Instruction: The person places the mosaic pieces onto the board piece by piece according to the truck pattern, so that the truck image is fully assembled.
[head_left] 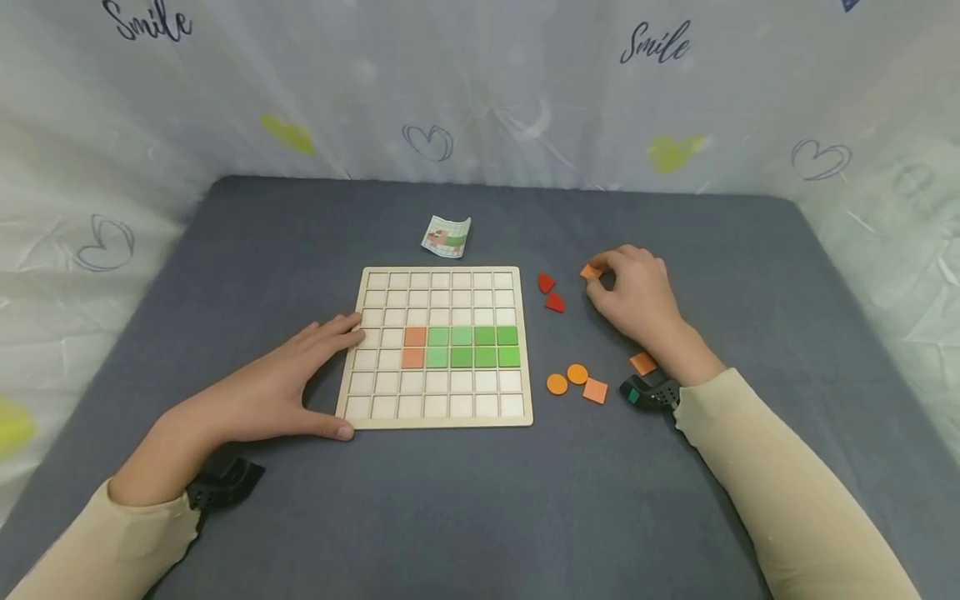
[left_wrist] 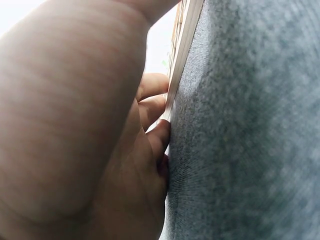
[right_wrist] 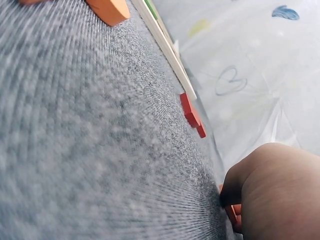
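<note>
A wooden grid board (head_left: 431, 420) lies on the cloth, with two orange squares (head_left: 414, 337) and several green squares (head_left: 484, 336) set in its middle rows. My left hand (head_left: 277, 387) rests against the board's left side, its fingers on the left edge and its thumb at the near left corner. To the right of the board, my right hand (head_left: 637, 292) pinches an orange square tile (head_left: 591, 272) between thumb and fingertips, low at the cloth. In the right wrist view this tile (right_wrist: 230, 214) is partly hidden by the hand.
Two red pieces (head_left: 554, 302) lie between board and right hand. Nearer are two orange discs (head_left: 557, 384) and an orange square (head_left: 595, 391); another orange square (head_left: 642, 363) lies by the right wrist. A small printed picture card (head_left: 446, 237) sits behind the board. A patterned curtain (head_left: 480, 92) hangs behind.
</note>
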